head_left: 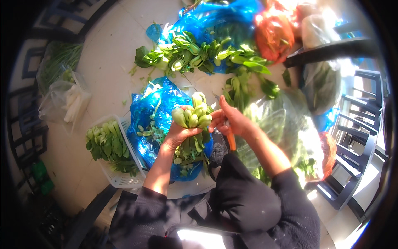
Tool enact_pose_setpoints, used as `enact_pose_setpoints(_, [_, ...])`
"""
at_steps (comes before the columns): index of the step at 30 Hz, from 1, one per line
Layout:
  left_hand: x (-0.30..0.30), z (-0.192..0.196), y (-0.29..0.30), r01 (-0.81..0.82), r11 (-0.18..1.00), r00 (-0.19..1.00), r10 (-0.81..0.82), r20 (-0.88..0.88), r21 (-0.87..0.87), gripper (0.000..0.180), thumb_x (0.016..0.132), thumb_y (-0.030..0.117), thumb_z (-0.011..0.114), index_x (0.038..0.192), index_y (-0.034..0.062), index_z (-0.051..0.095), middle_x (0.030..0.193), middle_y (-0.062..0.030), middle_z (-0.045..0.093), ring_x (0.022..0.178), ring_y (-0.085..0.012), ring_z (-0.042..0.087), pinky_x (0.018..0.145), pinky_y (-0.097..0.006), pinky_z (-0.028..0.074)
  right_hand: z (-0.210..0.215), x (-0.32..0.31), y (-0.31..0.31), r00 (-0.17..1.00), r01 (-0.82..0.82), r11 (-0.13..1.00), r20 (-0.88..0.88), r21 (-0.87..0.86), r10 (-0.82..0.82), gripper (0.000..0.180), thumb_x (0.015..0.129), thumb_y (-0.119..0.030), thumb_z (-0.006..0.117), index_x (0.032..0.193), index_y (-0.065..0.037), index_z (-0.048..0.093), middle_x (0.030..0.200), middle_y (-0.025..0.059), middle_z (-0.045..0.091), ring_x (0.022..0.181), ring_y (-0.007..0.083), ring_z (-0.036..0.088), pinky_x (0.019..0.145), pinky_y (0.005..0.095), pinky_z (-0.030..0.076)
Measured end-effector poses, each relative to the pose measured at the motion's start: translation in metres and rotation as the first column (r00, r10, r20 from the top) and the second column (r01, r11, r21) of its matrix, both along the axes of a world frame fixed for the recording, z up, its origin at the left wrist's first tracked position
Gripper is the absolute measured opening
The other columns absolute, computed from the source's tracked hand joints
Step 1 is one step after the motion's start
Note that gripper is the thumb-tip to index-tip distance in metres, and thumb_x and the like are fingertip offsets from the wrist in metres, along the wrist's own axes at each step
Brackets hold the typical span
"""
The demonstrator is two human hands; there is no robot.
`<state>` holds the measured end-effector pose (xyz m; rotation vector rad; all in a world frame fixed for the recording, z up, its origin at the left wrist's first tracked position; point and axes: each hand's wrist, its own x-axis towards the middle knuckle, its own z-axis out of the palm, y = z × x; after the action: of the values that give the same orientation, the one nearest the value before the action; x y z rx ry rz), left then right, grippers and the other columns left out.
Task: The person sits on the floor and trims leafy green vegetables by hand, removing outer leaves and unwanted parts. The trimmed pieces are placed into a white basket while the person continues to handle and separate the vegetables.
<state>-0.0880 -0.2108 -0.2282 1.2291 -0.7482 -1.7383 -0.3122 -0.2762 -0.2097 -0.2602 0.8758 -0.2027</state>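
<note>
My left hand [181, 135] is closed around a bunch of bok choy [193, 117], its pale stem ends facing up and its leaves hanging below. Close to the bunch's right side is my right hand [232, 121], thumb raised and fingers curled around what looks like a small knife [232, 143]. Only its orange handle shows plainly; the blade is mostly hidden. Under the bunch lies an opened blue plastic bag [139, 110] with loose leaves and trimmings on it. To its left, a white perforated basket [129, 137] holds several bok choy [108, 143].
A row of bok choy [195, 56] lies on the tiled floor beyond, by a large blue bag [232, 18] and a red bag [274, 37]. Clear plastic bags of greens [269, 128] sit at right, near stacked dark chairs [352, 145]. Bagged vegetables [62, 97] lie far left.
</note>
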Motion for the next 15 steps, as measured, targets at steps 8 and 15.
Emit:
enact_pose_setpoints(8, [-0.063,-0.061,-0.003,-0.093,0.796,0.652,0.503,-0.568,0.598,0.041,0.081,0.013,0.074,0.118,0.0041,0.061,0.100,-0.0107,0.069,0.087,-0.0243,0.069,0.076,-0.037,0.059,-0.115,-0.062,-0.039,0.145,-0.636,0.670,-0.912,-0.383,-0.384,0.054,0.074,-0.039,0.079,0.101,0.005,0.062,0.094,0.0252,0.069,0.091,0.0385,0.068,0.082,0.0438,0.053])
enact_pose_setpoints(15, [-0.119,-0.120,-0.028,-0.120,0.828,0.704,0.460,-0.541,0.548,0.038,0.080,0.005,0.073,0.116,0.0031,0.062,0.101,-0.0097,0.070,0.089,-0.0241,0.069,0.082,-0.040,0.059,-0.105,-0.056,-0.024,0.378,-0.391,0.764,-0.847,-0.513,-0.375,0.050,0.077,-0.019,0.072,0.119,0.004,0.058,0.110,0.0237,0.067,0.100,0.0333,0.067,0.084,0.0421,0.052])
